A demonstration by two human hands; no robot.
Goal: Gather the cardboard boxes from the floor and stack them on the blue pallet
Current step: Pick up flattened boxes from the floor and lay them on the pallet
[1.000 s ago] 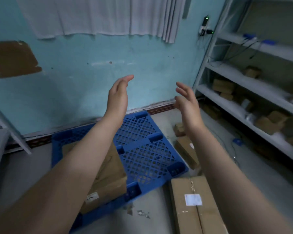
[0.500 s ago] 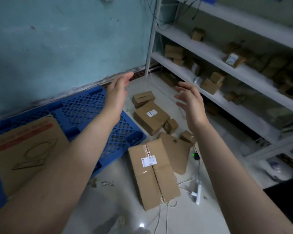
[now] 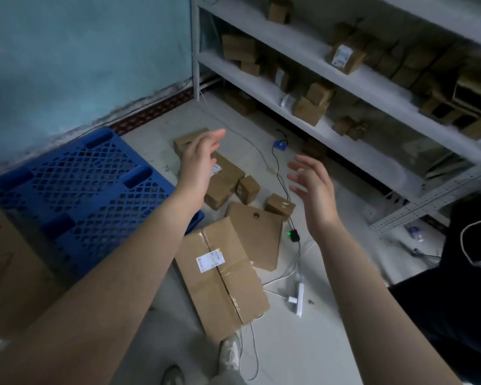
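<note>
We are holding our left hand [image 3: 200, 162] and right hand [image 3: 311, 187] spread and empty above cardboard boxes [image 3: 222, 276] lying on the pale floor [image 3: 303, 343] between the blue pallet [image 3: 95, 184] and white shelving [image 3: 345, 87].

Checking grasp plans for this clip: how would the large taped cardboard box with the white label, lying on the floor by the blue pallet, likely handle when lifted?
The large taped cardboard box is probably stiff: its faces look flat and sealed. It likely needs both hands, given its breadth. Weight cannot be judged.
</note>
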